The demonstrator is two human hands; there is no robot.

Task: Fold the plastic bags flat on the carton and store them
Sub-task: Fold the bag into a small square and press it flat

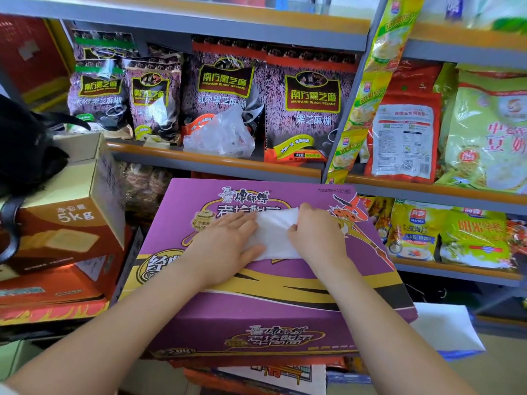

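A white plastic bag, folded into a small flat rectangle, lies on top of the purple noodle carton in front of me. My left hand lies flat with straight fingers pressing the bag's left part. My right hand covers the bag's right side, and its thumb and fingers pinch the folded edge. A crumpled clear plastic bag sits on the shelf behind the carton, leaning against the black sesame packets.
Shelves of black sesame packets stand behind, cereal bags fill the right. Brown and red cartons are stacked at left with a black bag on top. A white sheet lies at lower right.
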